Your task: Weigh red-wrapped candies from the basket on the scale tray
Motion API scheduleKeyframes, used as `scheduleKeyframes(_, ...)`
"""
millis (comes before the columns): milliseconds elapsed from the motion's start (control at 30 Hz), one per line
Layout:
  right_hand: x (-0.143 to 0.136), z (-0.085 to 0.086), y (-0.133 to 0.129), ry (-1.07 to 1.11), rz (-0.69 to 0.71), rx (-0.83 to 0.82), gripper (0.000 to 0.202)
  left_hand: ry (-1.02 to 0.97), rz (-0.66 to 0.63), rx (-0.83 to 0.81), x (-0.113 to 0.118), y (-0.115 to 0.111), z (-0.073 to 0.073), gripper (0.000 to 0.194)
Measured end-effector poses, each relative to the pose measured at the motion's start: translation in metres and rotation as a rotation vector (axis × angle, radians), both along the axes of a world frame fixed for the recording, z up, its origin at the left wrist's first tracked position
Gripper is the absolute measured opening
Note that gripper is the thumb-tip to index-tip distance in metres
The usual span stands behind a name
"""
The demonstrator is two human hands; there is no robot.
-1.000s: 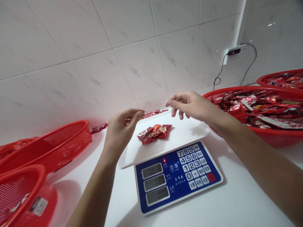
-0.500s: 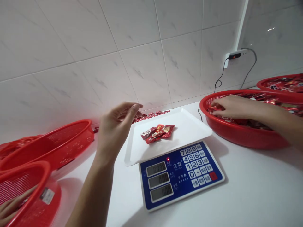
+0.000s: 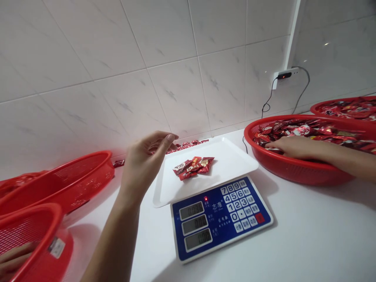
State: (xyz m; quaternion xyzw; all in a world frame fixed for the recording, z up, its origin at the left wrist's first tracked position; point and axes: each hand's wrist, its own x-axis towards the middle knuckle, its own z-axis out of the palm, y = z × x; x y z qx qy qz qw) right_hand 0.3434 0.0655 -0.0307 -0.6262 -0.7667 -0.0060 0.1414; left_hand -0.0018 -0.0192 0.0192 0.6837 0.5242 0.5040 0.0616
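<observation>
Fingers of the right hand [image 3: 289,147] touch wrapped sweets [image 3: 302,130]; I cannot tell whether they are clamped.

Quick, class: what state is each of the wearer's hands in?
Left hand: loosely curled, no packet visible; closure unclear.
Right hand: in the basket; fingertips hidden, grip unclear.
</observation>
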Motion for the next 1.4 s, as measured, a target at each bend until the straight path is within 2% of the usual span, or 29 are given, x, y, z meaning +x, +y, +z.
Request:
scheduleKeyframes(100, 0.005, 0.006, -0.001, -0.033, 0.025, -0.091, 0.047, 0.009, 0.007, -0.005, 0.0, -0.001, 0.001, 0.017)
scheduleKeyframes(200, 0.006, 0.012, -0.002, 0.077, -0.119, 0.057, 0.054, 0.015, 0.011, -0.011, 0.001, -0.002, 0.001, 0.017)
scheduleKeyframes(267, 0.006, 0.014, -0.002, 0.133, -0.172, 0.089, 0.055, 0.025, 0.008, -0.019, 0.002, -0.001, 0.0, 0.018)
scheduleKeyframes(333, 0.007, 0.014, -0.002, 0.157, -0.192, 0.077, 0.048, 0.036, 0.003, -0.024, 0.002, 0.0, 0.0, 0.018)
scheduleKeyframes(433, 0.008, 0.018, -0.001, 0.236, -0.204, 0.076, 0.021, 0.046, -0.003, -0.028, 0.001, 0.001, -0.001, 0.018)
scheduleKeyframes(467, 0.007, 0.021, -0.001, 0.288, -0.223, 0.065, 0.017, 0.047, -0.007, -0.027, 0.001, 0.001, -0.001, 0.018)
scheduleKeyframes(567, -0.008, 0.033, -0.008, 0.491, -0.216, -0.002, 0.025, 0.042, -0.036, -0.031, 0.006, -0.002, 0.0, 0.02)
scheduleKeyframes(633, -0.03, 0.041, -0.018, 0.615, -0.072, -0.106, 0.024, 0.033, -0.075, -0.037, 0.013, -0.006, 0.0, 0.024)
scheduleKeyframes(733, -0.079, 0.046, -0.033, 0.712, 0.339, -0.428, 0.013, 0.069, -0.196, -0.062, 0.025, -0.011, -0.001, 0.029)
scheduleKeyframes(800, -0.11, 0.043, -0.037, 0.72, 0.684, -0.65, 0.016, 0.117, -0.236, -0.081, 0.027, -0.013, -0.001, 0.019)
scheduleKeyframes(833, -0.123, 0.04, -0.037, 0.74, 0.794, -0.693, 0.015, 0.133, -0.224, -0.093, 0.027, -0.012, 0.0, 0.015)
scheduleKeyframes(900, -0.14, 0.032, -0.032, 0.801, 0.889, -0.717, 0.013, 0.141, -0.165, -0.12, 0.022, -0.01, 0.0, 0.019)
scheduleKeyframes(967, -0.146, 0.024, -0.024, 0.853, 0.882, -0.728, 0.017, 0.148, -0.173, -0.173, 0.016, -0.005, 0.0, 0.019)
scheduleKeyframes(1067, -0.145, 0.018, -0.015, 0.858, 0.847, -0.75, 0.021, 0.201, -0.279, -0.297, 0.011, 0.002, -0.005, 0.019)
scheduleKeyframes(1167, -0.138, 0.019, -0.013, 0.807, 0.824, -0.701, 0.018, 0.281, -0.209, -0.334, 0.011, 0.01, -0.013, 0.016)
scheduleKeyframes(1233, -0.131, 0.022, -0.013, 0.793, 0.738, -0.635, 0.032, 0.311, -0.14, -0.313, 0.01, 0.014, -0.017, 0.018)
scheduleKeyframes(1300, -0.123, 0.026, -0.012, 0.809, 0.639, -0.544, 0.044, 0.312, -0.128, -0.305, 0.009, 0.017, -0.02, 0.02)
scheduleKeyframes(1400, -0.115, 0.028, -0.011, 0.852, 0.608, -0.45, 0.032, 0.306, -0.14, -0.294, 0.01, 0.018, -0.022, 0.02)
